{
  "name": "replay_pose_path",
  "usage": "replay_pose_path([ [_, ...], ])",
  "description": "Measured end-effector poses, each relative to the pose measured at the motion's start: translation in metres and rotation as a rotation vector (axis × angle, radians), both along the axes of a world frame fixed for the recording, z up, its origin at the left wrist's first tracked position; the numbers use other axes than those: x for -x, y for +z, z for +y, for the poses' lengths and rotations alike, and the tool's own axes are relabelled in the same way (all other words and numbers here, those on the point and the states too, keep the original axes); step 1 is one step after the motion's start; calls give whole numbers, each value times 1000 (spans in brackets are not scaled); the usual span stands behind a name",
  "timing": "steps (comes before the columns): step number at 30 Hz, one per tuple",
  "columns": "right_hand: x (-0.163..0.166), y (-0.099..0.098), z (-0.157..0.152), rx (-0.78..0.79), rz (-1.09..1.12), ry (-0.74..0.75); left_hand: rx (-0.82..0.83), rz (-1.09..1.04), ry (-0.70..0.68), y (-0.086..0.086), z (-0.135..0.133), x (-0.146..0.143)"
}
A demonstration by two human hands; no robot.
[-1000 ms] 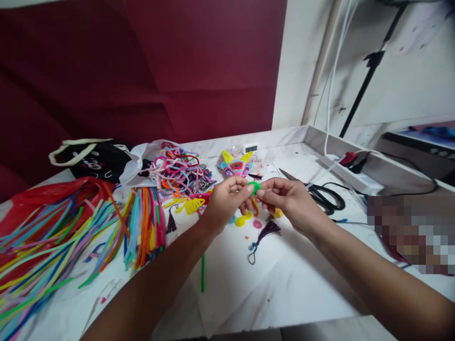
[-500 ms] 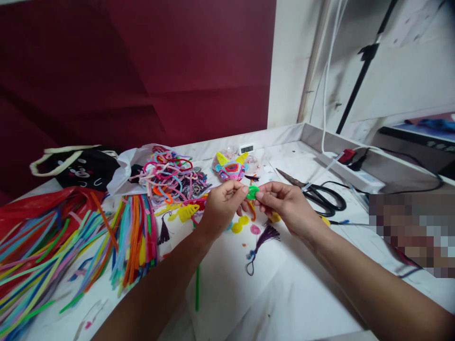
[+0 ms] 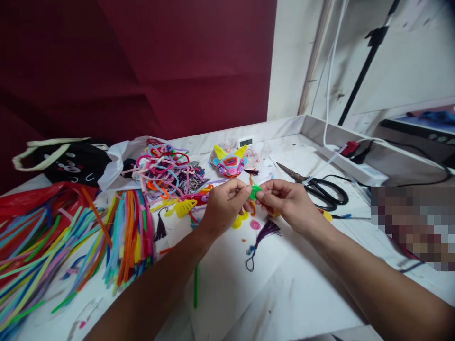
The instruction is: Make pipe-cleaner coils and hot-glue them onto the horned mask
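Between my two hands is a small green coil of pipe cleaner (image 3: 255,192), held above the table. My left hand (image 3: 227,203) pinches its left side between thumb and fingers. From the other side, the thumb and forefinger of my right hand (image 3: 284,199) grip it too. Below them lie a pink coil (image 3: 255,225), yellow coils (image 3: 239,221) and a purple tassel (image 3: 268,231) with a cord loop. A colourful animal-head figure with yellow horns (image 3: 230,161) sits just behind my hands. A green pipe cleaner (image 3: 195,289) lies under my left forearm.
Large black-handled scissors (image 3: 329,192) lie right of my hands, near a white power strip (image 3: 359,166). Pipe cleaner bundles (image 3: 131,237) spread over the left side. A tangled heap of pipe cleaners (image 3: 163,173) and a black bag (image 3: 74,163) stand behind. A small digital clock (image 3: 245,142) is at the back.
The view has shifted slightly, so most table items sit a little higher and further left. Both hands keep their pinch on the green coil.
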State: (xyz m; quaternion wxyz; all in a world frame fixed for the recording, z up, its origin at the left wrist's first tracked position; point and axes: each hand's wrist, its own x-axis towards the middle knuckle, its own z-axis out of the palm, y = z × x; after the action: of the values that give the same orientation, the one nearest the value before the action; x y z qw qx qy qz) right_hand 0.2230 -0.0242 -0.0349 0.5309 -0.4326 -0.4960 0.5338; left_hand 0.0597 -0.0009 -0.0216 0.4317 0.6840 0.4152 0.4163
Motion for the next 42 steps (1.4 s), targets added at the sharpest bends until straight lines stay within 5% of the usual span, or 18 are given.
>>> replay_pose_path([
  [16,2,0,1,213,274,4,149,-136,-5,-1,-1,-3],
  [31,1,-2,-3,93,1,-14,37,-30,58,-1,-6,-2],
  [42,3,-4,-2,135,179,43,114,-167,72,0,-5,-4],
])
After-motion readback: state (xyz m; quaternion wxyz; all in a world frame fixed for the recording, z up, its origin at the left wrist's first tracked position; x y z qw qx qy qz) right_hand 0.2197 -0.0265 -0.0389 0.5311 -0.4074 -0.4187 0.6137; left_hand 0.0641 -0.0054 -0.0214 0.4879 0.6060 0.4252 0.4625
